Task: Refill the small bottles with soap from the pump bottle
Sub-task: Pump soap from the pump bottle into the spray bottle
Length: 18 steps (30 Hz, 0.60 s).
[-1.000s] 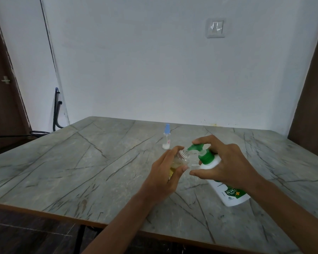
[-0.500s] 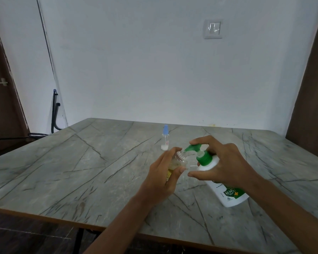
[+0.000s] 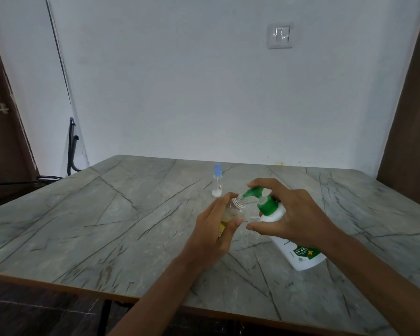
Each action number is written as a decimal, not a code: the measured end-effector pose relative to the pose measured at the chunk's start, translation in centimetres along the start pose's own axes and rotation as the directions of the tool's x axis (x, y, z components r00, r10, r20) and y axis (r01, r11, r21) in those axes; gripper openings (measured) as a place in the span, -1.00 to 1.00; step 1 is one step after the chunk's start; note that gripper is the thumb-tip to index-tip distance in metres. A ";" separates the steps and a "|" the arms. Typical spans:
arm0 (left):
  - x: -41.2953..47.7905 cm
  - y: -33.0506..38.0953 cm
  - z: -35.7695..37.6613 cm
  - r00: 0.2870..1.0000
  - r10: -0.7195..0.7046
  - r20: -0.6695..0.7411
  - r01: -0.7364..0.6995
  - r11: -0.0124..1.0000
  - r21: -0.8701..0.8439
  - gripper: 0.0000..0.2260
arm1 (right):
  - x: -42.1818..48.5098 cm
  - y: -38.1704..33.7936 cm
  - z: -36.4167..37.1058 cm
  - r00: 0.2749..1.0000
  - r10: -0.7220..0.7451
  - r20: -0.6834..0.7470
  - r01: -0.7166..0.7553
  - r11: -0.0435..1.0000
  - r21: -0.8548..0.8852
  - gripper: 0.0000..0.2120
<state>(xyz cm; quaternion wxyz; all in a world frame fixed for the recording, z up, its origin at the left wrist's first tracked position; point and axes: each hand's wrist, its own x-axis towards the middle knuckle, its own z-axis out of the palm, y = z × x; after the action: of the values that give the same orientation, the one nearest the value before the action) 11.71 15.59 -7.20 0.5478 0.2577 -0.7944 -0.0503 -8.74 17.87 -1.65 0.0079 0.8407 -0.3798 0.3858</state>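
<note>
1. Table [image 3: 95,226]: grey marble-pattern top with dark veins and a brown edge band; it carries all items below.
2. Small clear bottle [image 3: 233,209]: uncapped, threaded neck showing, tilted, with yellowish liquid in its lower part. It is held above the middle of the table, slightly nearer the front edge than the back; whether its base touches the top cannot be told.
3. Left hand [image 3: 216,236]: fingers and thumb curled round the small clear bottle, gripping its body from the near side.
4. Pump bottle [image 3: 298,253]: white body with a green label, green collar and green pump head [image 3: 254,192]. It leans toward the left, its base toward the front right of the table. The spout tip sits at the mouth of the small clear bottle.
5. Right hand [image 3: 294,217]: clamped on the pump bottle, with fingers over the pump head and the thumb below against the shoulder.
6. Blue-capped bottle [image 3: 217,181]: small, clear, standing upright toward the back edge, apart from both hands, with a white layer at its bottom.
7. Wall switch [image 3: 279,35]: white plate on the pale wall beyond the back edge.
</note>
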 end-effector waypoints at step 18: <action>-0.1 0.0 0.0 0.998 0.031 0.059 -0.030 0.999 -0.012 -0.67 | -0.2 -0.4 -0.3 0.997 0.012 -0.071 -0.005 0.995 0.100 -0.48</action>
<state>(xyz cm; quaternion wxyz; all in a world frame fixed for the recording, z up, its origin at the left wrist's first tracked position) 11.75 15.60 -7.30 0.5261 0.2407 -0.8138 -0.0540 -8.77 18.38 -1.42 -0.0220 0.8241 -0.3630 0.4343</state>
